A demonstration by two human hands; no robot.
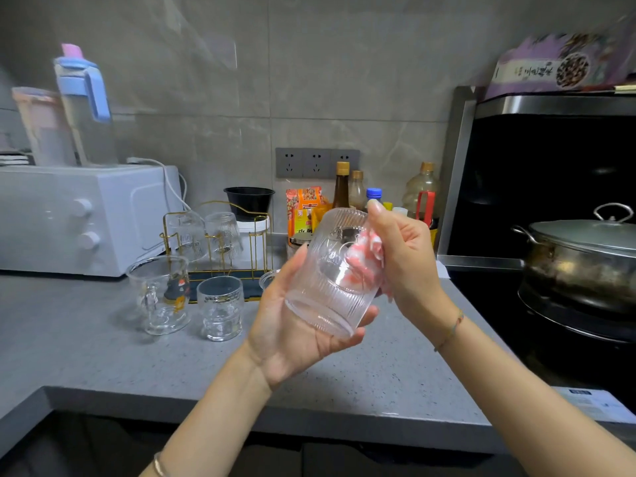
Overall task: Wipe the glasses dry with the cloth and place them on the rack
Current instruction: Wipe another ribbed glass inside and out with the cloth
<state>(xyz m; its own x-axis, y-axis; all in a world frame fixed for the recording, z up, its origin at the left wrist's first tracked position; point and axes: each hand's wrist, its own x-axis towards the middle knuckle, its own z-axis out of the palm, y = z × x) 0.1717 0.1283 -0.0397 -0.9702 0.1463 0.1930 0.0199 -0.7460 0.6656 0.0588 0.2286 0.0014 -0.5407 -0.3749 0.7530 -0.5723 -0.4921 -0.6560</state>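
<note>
Nearest, the left hand cups the ribbed glass from below, fingers curled round its base. The glass is tilted with its mouth up and toward the other hand, probably so the inside can be reached. The right hand grips the pink-and-white cloth, bunched and pushed into the mouth against the inner wall; this looks like the wiping step, and the glass is held clear above the desk.

Left of the left hand, two more glasses, a printed one and a plain one, stand upright on the desk, likely waiting their turn. Beyond them, the gold wire rack holds two glasses mouth-down, so they drain and stay put.
</note>
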